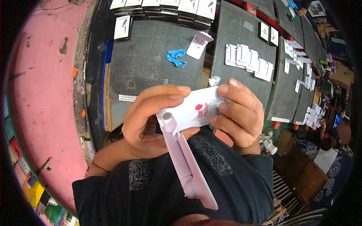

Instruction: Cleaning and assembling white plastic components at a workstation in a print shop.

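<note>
Both hands hold up a white folding phone stand (190, 109) close to my chest. Its flat plate bears a red printed mark, and a hinged arm and second plate slant down toward me. My left hand (145, 120) is closed around the plate's left end beside the hinge, with its thumb beneath. On the right end, the fingers of my right hand (241, 115) press against the plate's printed face; the thumb is mostly hidden behind it. Past my hands, a similar white stand (197, 47) rests on the dark bench mat (147, 49), near a crumpled blue strip (176, 58).
Stacked black-and-white boxes (166, 8) line the bench's far side, with a single box (122, 28) at their left. Rows of white stands (249, 62) lie on the neighbouring mat to the right. A pink floor (45, 94) stretches along the left. Another person's hand (301, 12) shows far right.
</note>
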`<state>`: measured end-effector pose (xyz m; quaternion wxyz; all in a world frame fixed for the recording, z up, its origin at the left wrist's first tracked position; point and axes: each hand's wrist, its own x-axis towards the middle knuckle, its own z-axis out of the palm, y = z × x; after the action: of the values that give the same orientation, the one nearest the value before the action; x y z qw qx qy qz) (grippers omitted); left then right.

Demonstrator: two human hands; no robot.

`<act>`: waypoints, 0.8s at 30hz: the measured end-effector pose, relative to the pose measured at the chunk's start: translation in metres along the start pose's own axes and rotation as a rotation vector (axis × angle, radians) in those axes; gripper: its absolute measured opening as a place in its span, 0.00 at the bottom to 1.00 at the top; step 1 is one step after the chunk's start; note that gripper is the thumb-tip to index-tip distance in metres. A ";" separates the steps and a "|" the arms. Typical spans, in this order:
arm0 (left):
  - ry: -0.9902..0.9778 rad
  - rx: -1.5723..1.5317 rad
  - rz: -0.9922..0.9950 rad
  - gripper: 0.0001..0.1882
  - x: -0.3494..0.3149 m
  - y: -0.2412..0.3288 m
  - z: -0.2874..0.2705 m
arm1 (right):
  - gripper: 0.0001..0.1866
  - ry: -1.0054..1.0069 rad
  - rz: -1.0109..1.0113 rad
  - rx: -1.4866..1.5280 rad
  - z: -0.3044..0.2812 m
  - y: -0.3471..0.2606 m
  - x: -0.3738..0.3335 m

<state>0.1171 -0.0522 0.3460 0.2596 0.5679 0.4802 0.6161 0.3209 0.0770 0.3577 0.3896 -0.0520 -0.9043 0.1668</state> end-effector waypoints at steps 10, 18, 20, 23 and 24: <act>-0.092 -0.327 -0.367 0.44 -0.005 -0.008 0.000 | 0.16 -0.081 0.232 0.101 -0.004 0.001 0.012; -0.172 -0.343 -0.447 0.51 -0.001 -0.015 -0.010 | 0.22 -0.091 0.516 0.263 -0.016 -0.005 0.014; -0.210 -0.298 -0.410 0.51 0.001 -0.013 -0.008 | 0.22 -0.148 0.568 0.303 -0.016 -0.004 0.012; -0.187 -0.311 -0.471 0.51 -0.001 -0.006 -0.003 | 0.23 -0.165 0.755 0.447 -0.012 -0.006 0.007; -0.169 -0.326 -0.513 0.50 -0.003 -0.005 -0.002 | 0.23 -0.154 0.839 0.511 -0.009 -0.006 0.005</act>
<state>0.1151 -0.0529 0.3407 0.5331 0.4284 0.4795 0.5499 0.3241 0.0746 0.3695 0.2215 -0.3017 -0.7616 0.5290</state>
